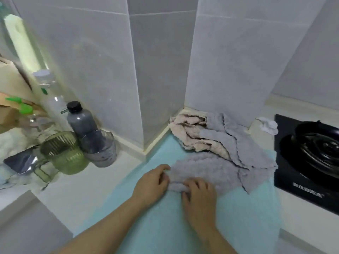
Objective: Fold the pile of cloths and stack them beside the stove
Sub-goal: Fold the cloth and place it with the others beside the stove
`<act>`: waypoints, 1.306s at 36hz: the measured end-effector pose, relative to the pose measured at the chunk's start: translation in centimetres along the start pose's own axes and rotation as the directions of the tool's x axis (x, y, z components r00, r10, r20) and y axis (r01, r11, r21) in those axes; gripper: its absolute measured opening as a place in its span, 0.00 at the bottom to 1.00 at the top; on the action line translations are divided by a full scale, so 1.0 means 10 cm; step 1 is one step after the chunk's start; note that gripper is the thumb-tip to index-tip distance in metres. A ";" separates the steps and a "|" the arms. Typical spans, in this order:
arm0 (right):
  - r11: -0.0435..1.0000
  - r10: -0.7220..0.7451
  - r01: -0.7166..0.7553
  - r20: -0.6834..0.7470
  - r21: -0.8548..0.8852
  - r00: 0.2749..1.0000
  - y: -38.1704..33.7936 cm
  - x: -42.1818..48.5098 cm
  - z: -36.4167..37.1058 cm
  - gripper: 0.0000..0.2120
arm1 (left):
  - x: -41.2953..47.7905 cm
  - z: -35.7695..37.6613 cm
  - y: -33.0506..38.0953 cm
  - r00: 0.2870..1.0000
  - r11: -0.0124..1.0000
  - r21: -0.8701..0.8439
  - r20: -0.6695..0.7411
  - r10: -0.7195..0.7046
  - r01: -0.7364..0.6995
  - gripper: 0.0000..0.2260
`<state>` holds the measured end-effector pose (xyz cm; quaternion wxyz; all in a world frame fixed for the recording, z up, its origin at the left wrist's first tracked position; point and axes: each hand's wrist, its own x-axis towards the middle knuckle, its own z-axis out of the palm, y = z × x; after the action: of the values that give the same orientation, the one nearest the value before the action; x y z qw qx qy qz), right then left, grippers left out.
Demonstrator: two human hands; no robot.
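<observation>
A loose pile of cloths lies in the counter corner: beige ones [187, 132] at the back, grey ones [238, 140] over and beside them. A rumpled grey cloth [203, 169] is spread in front of the pile on a light blue towel [165, 220]. My left hand [152, 184] pinches this grey cloth's near left edge with curled fingers. My right hand [200, 195] grips the bunched near edge just to the right. The black stove [310, 154] sits at the right.
At the left stand a dark bottle [80, 120], a clear bottle [49, 96], a green ribbed pitcher [64, 153] and a grey cup [100, 149]. A crumpled white tissue [267, 124] lies behind the stove. Tiled walls close the back.
</observation>
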<state>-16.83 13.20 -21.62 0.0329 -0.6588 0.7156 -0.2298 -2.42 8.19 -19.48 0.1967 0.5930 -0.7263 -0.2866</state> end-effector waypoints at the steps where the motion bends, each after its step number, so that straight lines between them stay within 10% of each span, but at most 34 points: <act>1: 0.999 0.034 -0.034 -0.022 0.002 0.999 -0.04 -0.05 0.04 0.14 | 0.03 -0.01 -0.05 0.999 0.999 -0.007 0.021 0.048 -0.048 0.13; 8: 0.982 0.190 -0.187 -0.141 0.035 0.972 -0.23 -0.16 0.12 0.14 | 0.09 -0.11 -0.23 0.907 0.897 0.174 0.197 0.372 -0.406 0.27; 13: 0.979 0.203 -0.199 -0.156 0.040 0.967 -0.24 -0.18 0.15 0.12 | 0.18 -0.01 -0.41 0.808 0.801 0.121 0.015 0.588 -0.586 0.10; 23: 0.982 0.186 -0.184 -0.207 0.028 0.960 -0.24 -0.24 0.21 0.09 | 0.19 0.09 -0.52 0.731 0.732 0.147 -0.076 0.679 -0.665 0.20; 36: 0.790 0.605 -0.566 -0.154 0.235 0.781 -0.60 -0.24 0.17 0.08 | 0.09 -0.03 -0.52 0.716 0.715 -0.052 -0.101 0.691 -0.698 0.06; 47: 0.892 0.419 -0.291 -0.388 0.347 0.821 -0.55 -0.19 0.15 0.06 | 0.31 -0.07 -0.47 0.648 0.568 -0.333 -0.221 0.728 -0.752 0.14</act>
<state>-11.00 14.50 -21.38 -0.0017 -0.4297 0.7755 -0.4625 0.86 4.39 -22.20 0.4353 0.1896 -0.8271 -0.3008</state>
